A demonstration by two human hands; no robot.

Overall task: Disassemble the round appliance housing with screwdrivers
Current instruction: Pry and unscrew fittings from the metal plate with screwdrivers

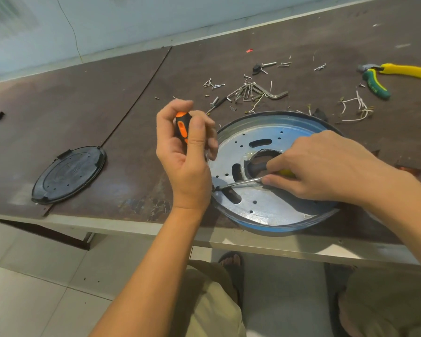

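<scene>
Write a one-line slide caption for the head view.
Left hand grips an orange-and-black screwdriver; right hand holds a yellow-handled screwdriver with its tip at the left edge of the round metal housing.

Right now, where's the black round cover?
Head view: the black round cover lies flat on the table, left side near the front edge, left of the left hand gripping the orange screwdriver and well apart from the metal housing.

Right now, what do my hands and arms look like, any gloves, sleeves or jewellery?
Both are bare. The left hand and right hand have no gloves, and no rings show. No watch or band shows at either wrist, and no sleeve shows on the left forearm or the right forearm.
</scene>
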